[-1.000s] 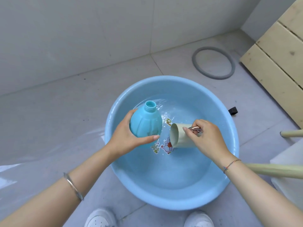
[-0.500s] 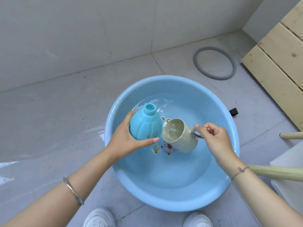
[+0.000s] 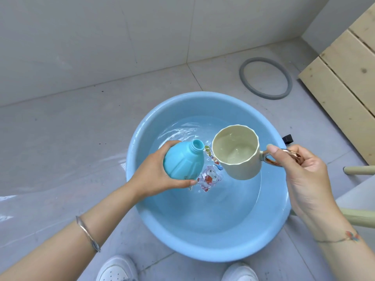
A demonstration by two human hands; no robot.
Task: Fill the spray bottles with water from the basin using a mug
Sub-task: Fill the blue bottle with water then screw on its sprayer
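A round blue basin (image 3: 213,246) with rippling water stands on the floor between my feet. My left hand (image 3: 154,175) grips a turquoise spray bottle (image 3: 182,162) without its cap, tilted so its open neck points up and right, over the water. My right hand (image 3: 302,169) pinches the shiny handle of a cream mug (image 3: 237,153), held above the basin just right of the bottle's neck. The mug is nearly upright with some water in its bottom. A cartoon picture shows on the basin floor beneath them.
A grey rubber ring (image 3: 265,78) lies on the tiled floor behind the basin. Pale wooden planks (image 3: 345,74) lean at the right. A small black object (image 3: 287,138) sits by the basin's right rim. Beige furniture legs (image 3: 359,170) reach in from the right. White shoes (image 3: 117,268) are below.
My right hand lifted the mug out of the water, turning it from lying sideways to nearly upright and raising it beside the bottle's neck. The bottle tilted more to the right.
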